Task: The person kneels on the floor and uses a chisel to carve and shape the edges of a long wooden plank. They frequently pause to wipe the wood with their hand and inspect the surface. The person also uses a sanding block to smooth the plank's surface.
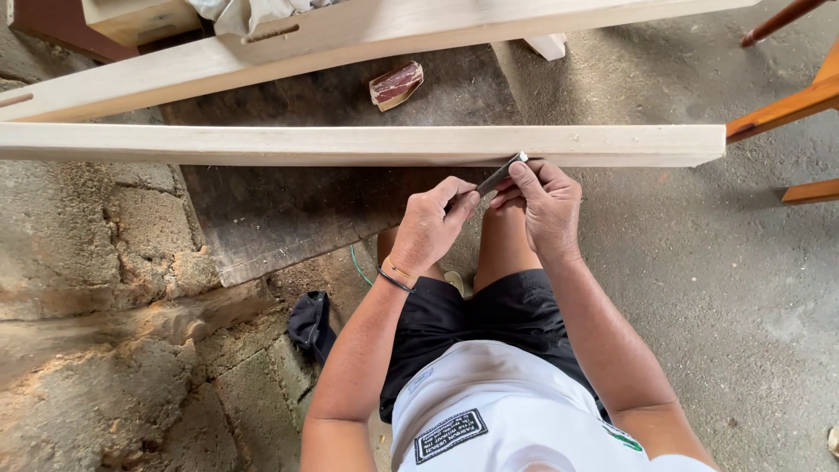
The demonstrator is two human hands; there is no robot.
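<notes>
Both hands hold one thin, dark metal blade, probably a scraper or chisel, though its form is hard to make out. The left hand is closed around the lower end of the blade, fingers curled tight. The right hand pinches the upper end, index finger laid along it up to the tip. The blade tip touches the near edge of a long pale wooden plank, close to the plank's right end.

The plank lies across a dark wooden board, which rests on a rough block wall at the left. A second pale plank runs at a slant behind the first, well apart from the hands. Between the two planks, on the far part of the dark board, lies a small reddish block. At the right edge of the view stand reddish-brown furniture legs on the concrete floor. A dark cloth lies beside the person's left forearm.
</notes>
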